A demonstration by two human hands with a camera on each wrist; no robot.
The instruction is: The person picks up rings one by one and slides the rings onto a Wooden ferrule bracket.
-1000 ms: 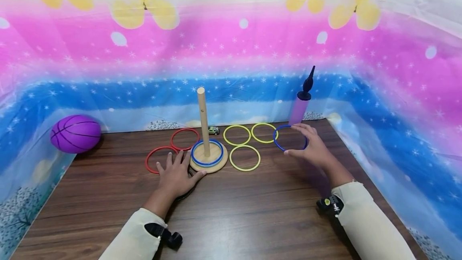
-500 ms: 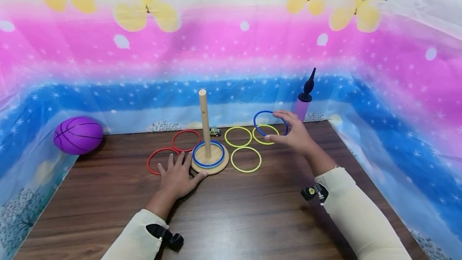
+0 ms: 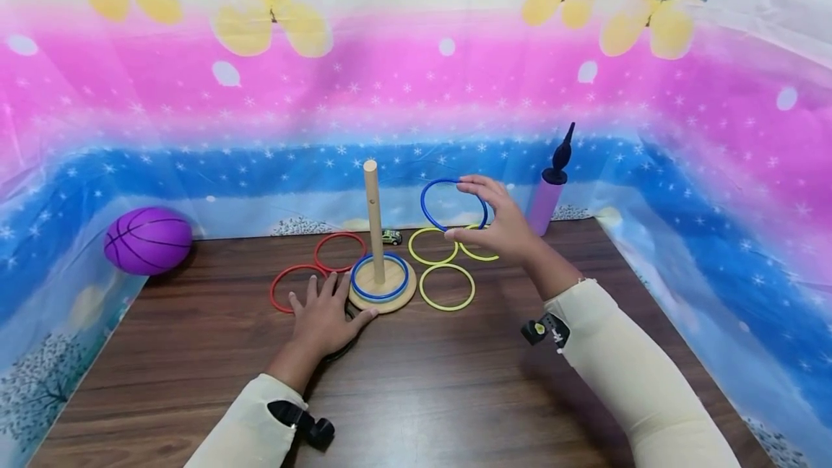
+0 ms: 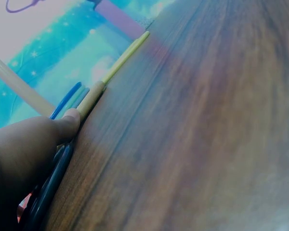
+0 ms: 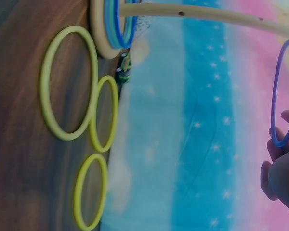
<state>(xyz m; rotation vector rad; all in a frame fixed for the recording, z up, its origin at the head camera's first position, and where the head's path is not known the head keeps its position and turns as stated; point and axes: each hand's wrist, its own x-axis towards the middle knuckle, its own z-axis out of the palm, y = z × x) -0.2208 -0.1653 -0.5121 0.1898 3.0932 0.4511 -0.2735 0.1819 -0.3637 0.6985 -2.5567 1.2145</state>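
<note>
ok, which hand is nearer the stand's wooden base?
Left. The left hand is beside the wooden base, thumb at its near edge; the right hand is raised off to the right, holding a blue ring.

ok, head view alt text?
The right hand holds a blue ring in midair, right of an upright wooden peg; the left hand lies spread at its round base. Two red rings lie left of the peg, three yellow rings right; purple ball far left.

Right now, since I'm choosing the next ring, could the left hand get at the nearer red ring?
Probably yes: in the head view, the left hand overlaps the nearer red ring, and nothing covers that ring's left side.
</note>
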